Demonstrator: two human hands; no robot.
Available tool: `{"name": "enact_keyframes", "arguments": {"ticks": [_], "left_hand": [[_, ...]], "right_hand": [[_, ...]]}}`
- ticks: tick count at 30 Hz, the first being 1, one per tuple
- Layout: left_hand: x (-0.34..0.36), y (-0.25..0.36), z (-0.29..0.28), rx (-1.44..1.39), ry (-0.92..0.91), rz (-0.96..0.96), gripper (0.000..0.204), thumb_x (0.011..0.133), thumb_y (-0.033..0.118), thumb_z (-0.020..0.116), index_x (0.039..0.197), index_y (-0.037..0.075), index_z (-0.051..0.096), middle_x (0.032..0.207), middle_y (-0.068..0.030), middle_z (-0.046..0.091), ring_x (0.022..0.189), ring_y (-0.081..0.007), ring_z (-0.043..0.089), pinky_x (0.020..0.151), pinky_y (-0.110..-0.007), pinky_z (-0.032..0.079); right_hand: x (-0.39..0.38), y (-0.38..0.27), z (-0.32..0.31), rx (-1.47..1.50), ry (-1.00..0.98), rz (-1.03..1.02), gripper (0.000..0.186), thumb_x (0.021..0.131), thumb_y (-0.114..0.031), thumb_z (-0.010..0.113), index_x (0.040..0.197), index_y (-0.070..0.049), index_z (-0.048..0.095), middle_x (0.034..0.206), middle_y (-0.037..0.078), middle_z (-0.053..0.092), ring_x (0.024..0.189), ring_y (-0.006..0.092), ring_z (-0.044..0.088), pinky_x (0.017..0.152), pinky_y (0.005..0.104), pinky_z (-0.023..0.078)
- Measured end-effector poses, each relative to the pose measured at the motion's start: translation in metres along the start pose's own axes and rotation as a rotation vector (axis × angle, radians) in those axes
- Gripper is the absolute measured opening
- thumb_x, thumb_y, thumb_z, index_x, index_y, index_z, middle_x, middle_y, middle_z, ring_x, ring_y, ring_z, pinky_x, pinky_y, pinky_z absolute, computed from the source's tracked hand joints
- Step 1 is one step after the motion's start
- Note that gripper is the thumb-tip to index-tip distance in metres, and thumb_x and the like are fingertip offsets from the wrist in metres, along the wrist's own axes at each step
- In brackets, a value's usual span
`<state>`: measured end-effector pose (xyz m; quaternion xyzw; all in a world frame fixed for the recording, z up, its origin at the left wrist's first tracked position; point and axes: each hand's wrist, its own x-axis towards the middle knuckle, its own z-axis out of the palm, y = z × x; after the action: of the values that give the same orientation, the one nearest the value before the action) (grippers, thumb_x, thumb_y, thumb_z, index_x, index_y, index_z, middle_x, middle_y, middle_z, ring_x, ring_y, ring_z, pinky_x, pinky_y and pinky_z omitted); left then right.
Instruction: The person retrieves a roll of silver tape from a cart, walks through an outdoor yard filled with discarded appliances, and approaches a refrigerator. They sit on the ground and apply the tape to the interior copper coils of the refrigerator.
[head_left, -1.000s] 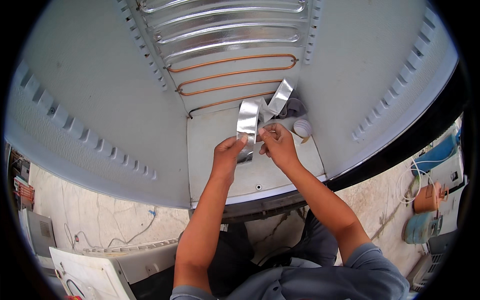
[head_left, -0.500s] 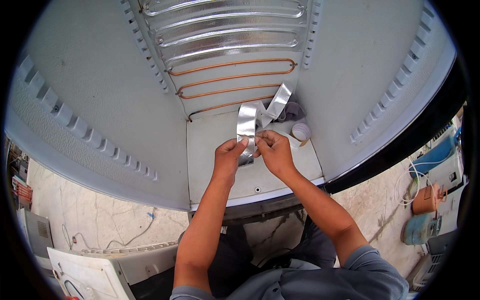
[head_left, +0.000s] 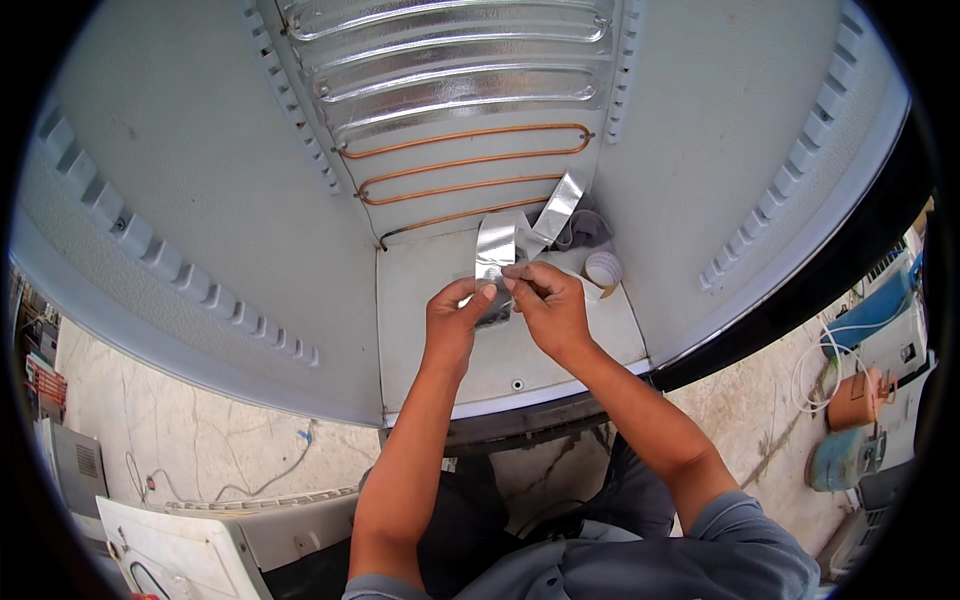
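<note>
My left hand (head_left: 456,314) and my right hand (head_left: 545,300) are closed on a strip of silver foil tape (head_left: 494,238) inside an open appliance cabinet, thumbs and fingertips pinching it near its lower part. The strip loops back toward another shiny length (head_left: 558,208) with white backing. A grey cloth (head_left: 584,226) lies in the back right corner, and a tape roll or empty core (head_left: 602,270) rests beside it on the cabinet floor (head_left: 580,330). On the back wall, bare copper tubing (head_left: 460,136) runs in loops below foil-covered loops (head_left: 460,70).
Ribbed side walls (head_left: 140,170) flank me, with a dark outer edge at right. Outside lie a white panel (head_left: 170,545) at lower left, an orange cylinder (head_left: 855,400) and a blue cylinder (head_left: 835,460) at right, loose white hoses (head_left: 810,390) and cables on the floor.
My right fingertips have moved over onto the foil strip beside my left thumb. Both hands and the strip sit slightly lower in the view, as does the cabinet's back wall.
</note>
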<state>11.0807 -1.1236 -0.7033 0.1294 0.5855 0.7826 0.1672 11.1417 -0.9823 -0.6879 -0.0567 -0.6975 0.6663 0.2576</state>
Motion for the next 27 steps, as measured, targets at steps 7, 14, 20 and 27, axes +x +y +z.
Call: {"name": "enact_keyframes", "arguments": {"ticks": [7,14,20,27], "left_hand": [[0.004,0.000,-0.003,0.006,-0.042,0.114,0.021,0.092,0.002,0.070,0.112,0.002,0.072,0.101,-0.0018,0.071,0.094,-0.0100,0.062,0.087,-0.028,0.049],[0.003,-0.002,0.003,0.032,-0.040,0.186,0.020,0.092,0.001,0.069,0.111,0.000,0.072,0.101,-0.0031,0.071,0.095,-0.0108,0.063,0.087,-0.028,0.051],[-0.001,0.004,0.006,0.038,0.003,0.185,0.019,0.092,0.003,0.070,0.110,-0.002,0.071,0.101,-0.0047,0.070,0.095,-0.0106,0.063,0.087,-0.028,0.052],[-0.005,0.010,0.009,0.088,0.000,0.125,0.053,0.093,0.013,0.075,0.139,0.002,0.053,0.117,-0.0081,0.065,0.101,-0.0119,0.060,0.091,-0.029,0.050]], "right_hand": [[0.004,-0.022,-0.008,-0.148,-0.050,-0.038,0.024,0.085,-0.001,0.074,0.108,0.003,0.072,0.083,0.004,0.066,0.072,0.0087,0.058,0.064,0.0265,0.047],[0.005,-0.028,-0.014,-0.414,-0.069,-0.276,0.023,0.081,-0.003,0.078,0.104,0.000,0.073,0.085,0.006,0.067,0.068,0.0127,0.060,0.061,0.0273,0.047],[0.004,-0.023,-0.007,-0.430,-0.012,-0.430,0.015,0.081,-0.002,0.077,0.096,0.000,0.073,0.083,0.006,0.066,0.067,0.0123,0.060,0.056,0.0274,0.044],[0.003,-0.022,-0.012,-0.378,-0.058,-0.427,0.013,0.082,-0.004,0.078,0.094,-0.001,0.074,0.088,0.005,0.065,0.070,0.0131,0.056,0.058,0.0263,0.043]]}}
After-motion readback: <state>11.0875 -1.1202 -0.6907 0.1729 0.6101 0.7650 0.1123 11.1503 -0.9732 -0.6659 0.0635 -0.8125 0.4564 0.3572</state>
